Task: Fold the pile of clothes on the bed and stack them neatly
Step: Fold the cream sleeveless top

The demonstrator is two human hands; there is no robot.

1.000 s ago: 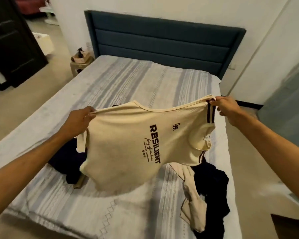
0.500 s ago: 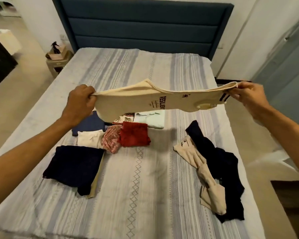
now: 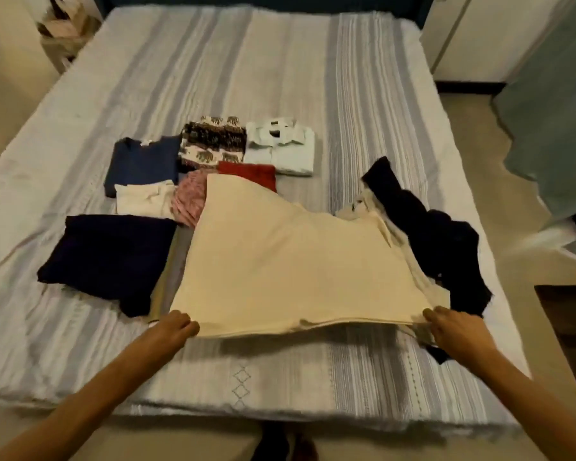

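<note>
Cream tee [image 3: 290,261], held up a sec ago, now lies flat nr bed [image 3: 280,371] front edge; left hand [image 3: 175,327] & right hand [image 3: 453,327] fingers pinch its near corners. Ready to fold.

Head-worn view, steeply down over bed [image 3: 363,94]

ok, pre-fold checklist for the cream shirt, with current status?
1. Left hand grips the near edge of the cream shirt: ok.
2. Right hand grips the other near corner: ok.
3. Shirt flat on the bed: not ok, far part drapes over the red folded item and the pink one.
4. Clear of the unfolded dark garment: not ok, right edge overlaps that pile.
5. Print side down: ok, plain side shows.
6. Sleeves spread out: cannot tell.
</note>
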